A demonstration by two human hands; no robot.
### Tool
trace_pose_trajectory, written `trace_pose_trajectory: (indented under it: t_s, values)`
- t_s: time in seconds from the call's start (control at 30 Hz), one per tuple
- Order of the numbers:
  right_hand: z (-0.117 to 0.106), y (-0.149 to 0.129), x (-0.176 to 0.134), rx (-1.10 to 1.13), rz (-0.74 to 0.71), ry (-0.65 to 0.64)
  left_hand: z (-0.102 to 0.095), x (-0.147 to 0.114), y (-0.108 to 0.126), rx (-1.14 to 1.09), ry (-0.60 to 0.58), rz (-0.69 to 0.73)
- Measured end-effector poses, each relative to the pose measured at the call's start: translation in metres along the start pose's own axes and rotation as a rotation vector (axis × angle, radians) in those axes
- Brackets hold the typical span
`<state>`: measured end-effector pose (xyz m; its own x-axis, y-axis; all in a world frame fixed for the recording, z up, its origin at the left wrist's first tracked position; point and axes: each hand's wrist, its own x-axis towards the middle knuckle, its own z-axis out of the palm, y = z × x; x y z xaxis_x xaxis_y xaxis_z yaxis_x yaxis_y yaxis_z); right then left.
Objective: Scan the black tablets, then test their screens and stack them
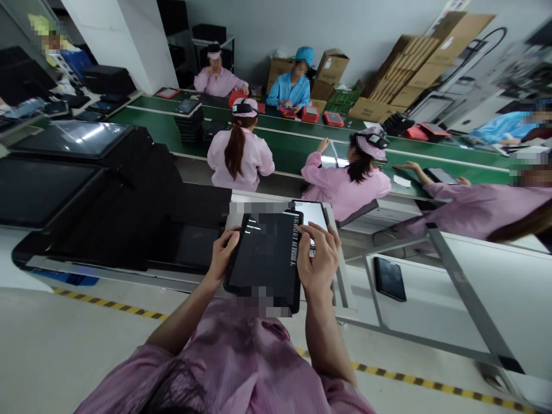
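A black tablet (267, 259) is held upright in front of my chest, its screen dark with small lines of white text at the upper left and down the right edge. My left hand (224, 253) grips it by the left edge, thumb on the front and fingers behind. At the right edge is my right hand (318, 253), fingers apart and bent, with the fingertips over the screen's right border; whether they touch it I cannot tell. Behind that hand, a second tablet with a bright white screen (309, 214) lies on the bench, partly hidden.
Several large dark tablets (47, 190) and black trays stand on the left. Another tablet (389, 279) lies on a white cart shelf to the right. Beyond, co-workers in pink and blue sit along a green conveyor (150, 118). Cardboard boxes (405, 63) lean at the back wall.
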<state>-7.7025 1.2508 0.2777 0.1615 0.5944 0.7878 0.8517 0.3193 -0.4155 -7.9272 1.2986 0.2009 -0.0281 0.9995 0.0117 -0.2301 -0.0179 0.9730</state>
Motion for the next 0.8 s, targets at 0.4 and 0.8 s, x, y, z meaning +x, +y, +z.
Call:
trace_pose_trajectory:
  t_s: [0.4, 0.8]
  values:
    - [0.0015, 0.0029, -0.0025, -0.017, 0.049, -0.019, -0.0001, 0.0011, 0.0042, 0.025, -0.015, 0.023]
    - [-0.0012, 0.0048, 0.0062, 0.072, -0.017, -0.219, 0.0001, 0.0000, 0.0059, 0.021, -0.004, 0.022]
